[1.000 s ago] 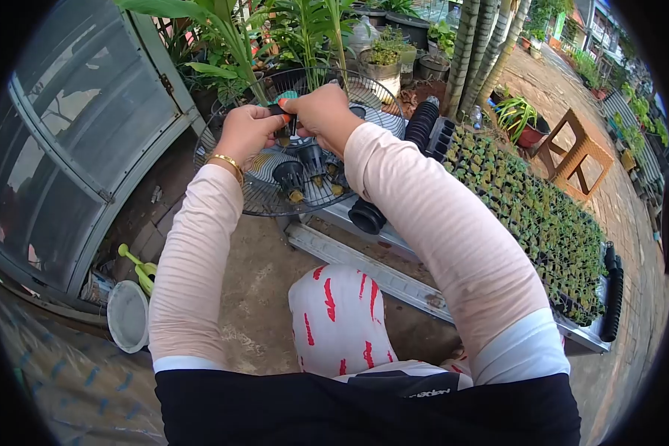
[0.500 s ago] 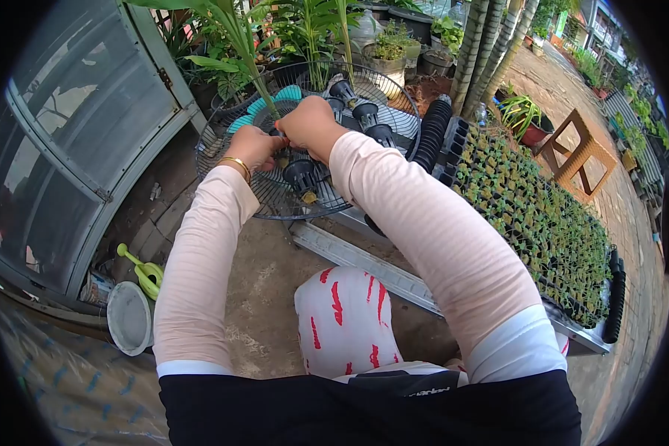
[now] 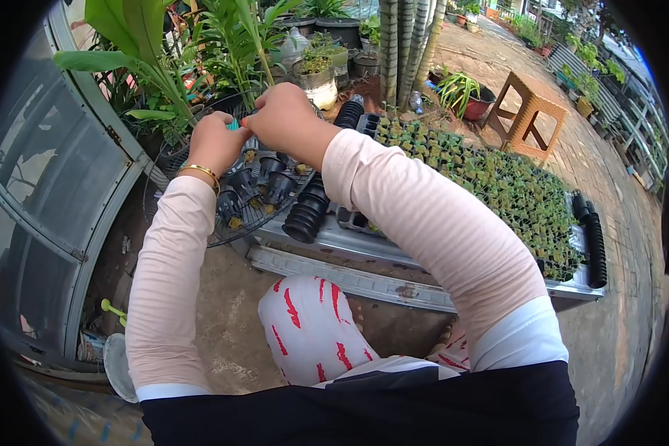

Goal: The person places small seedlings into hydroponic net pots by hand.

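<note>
My left hand (image 3: 214,141) and my right hand (image 3: 281,119) meet above a round wire fan guard (image 3: 223,232) that lies like a basket. Both pinch a small orange and teal object (image 3: 238,123), most of it hidden by the fingers. Several small black pots (image 3: 269,182) with cuttings stand in the guard just below my hands. A stack of black pots (image 3: 305,212) lies on its side against the guard's right edge.
A long tray of green seedlings (image 3: 498,186) sits on metal rails (image 3: 349,279) to the right, with another pot stack (image 3: 591,238) at its end. Potted plants (image 3: 316,70) and a wooden stool (image 3: 528,111) stand behind. A glazed panel (image 3: 44,193) is on the left, and a white lid (image 3: 115,363) lies on the ground.
The view has swung right and down, so the wire guard and my hands now sit further left. My hands stay together on the small object, raised slightly above the pots.
</note>
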Available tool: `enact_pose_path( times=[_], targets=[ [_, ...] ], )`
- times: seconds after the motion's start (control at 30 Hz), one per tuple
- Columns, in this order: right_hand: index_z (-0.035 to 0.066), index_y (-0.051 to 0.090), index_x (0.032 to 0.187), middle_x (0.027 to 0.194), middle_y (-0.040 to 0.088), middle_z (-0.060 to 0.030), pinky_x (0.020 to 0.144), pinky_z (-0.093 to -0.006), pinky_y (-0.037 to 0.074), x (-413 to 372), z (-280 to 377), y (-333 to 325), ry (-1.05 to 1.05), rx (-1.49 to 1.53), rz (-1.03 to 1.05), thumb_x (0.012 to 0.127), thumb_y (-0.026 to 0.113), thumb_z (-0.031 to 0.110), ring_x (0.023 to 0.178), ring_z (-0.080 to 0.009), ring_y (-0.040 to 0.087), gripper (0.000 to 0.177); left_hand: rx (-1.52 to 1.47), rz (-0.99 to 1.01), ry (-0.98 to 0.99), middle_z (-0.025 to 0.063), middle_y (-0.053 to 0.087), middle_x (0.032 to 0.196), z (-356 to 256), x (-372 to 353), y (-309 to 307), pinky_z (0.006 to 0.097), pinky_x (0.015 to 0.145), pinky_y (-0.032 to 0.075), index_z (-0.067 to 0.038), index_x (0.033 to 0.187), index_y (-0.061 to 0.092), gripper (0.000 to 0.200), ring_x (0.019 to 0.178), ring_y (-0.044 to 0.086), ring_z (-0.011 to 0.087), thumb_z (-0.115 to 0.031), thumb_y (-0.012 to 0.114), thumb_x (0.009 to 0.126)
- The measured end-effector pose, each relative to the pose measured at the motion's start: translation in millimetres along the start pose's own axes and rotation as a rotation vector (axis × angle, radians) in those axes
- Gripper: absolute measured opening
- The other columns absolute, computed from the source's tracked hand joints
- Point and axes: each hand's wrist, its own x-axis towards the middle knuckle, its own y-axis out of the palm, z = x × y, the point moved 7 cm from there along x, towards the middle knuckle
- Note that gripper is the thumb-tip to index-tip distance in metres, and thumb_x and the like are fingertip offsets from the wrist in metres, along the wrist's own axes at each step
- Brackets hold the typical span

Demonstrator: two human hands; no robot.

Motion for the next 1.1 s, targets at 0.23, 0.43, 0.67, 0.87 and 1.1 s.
enact_pose_path(
  times=[0.23,0.43,0.67,0.87,1.1],
  targets=[
    [-0.006,0.064,0.101,0.076,0.064,-0.0114,0.063,-0.0299,0.048,-84,-86,-162,0.054,-0.009,-0.252,0.071,0.070,0.020,0.068,-0.0191,0.060,0.040,-0.574,0.268,0.307,0.0134,0.065,0.084,-172,-14,65,0.0294,0.068,0.049,0.005,0.099,0.062,0.042,0.076,0.062,0.0191,-0.027,0.072,0.073],
    [-0.001,0.066,0.100,0.076,0.065,-0.0107,0.060,-0.0298,0.048,-214,-155,-316,0.193,-0.162,-0.484,0.072,0.072,0.019,0.068,-0.0171,0.062,0.035,-0.589,0.449,0.600,0.0143,0.065,0.084,-333,-87,82,0.0324,0.072,0.048,0.004,0.100,0.061,0.041,0.079,0.062,0.0233,-0.027,0.070,0.075],
    [0.000,0.065,0.101,0.090,0.066,-0.0148,0.073,-0.0321,0.049,-391,-208,-427,0.550,-0.588,-0.692,0.069,0.071,0.015,0.082,-0.0232,0.063,0.036,-0.491,0.511,1.020,0.0156,0.064,0.091,-494,-177,94,0.0330,0.076,0.048,0.001,0.103,0.061,0.037,0.084,0.061,0.0240,-0.022,0.069,0.075],
    [-0.003,0.059,0.103,0.104,0.058,-0.0197,0.085,-0.0377,0.045,-479,-243,-414,0.829,-0.733,-0.725,0.063,0.078,0.021,0.098,-0.0337,0.056,0.050,-0.453,0.525,1.465,0.0183,0.061,0.096,-604,-270,143,0.0408,0.083,0.045,-0.002,0.100,0.060,0.030,0.095,0.058,0.0347,-0.011,0.067,0.072],
    [-0.005,0.050,0.108,0.106,0.051,-0.0201,0.084,-0.0394,0.043,-512,-276,-374,0.838,-0.614,-0.887,0.061,0.080,0.019,0.100,-0.0367,0.051,0.061,-0.344,0.566,1.609,0.0137,0.058,0.099,-647,-325,200,0.0405,0.084,0.047,-0.005,0.103,0.056,0.038,0.098,0.057,0.0338,-0.004,0.067,0.066]
  ],
)
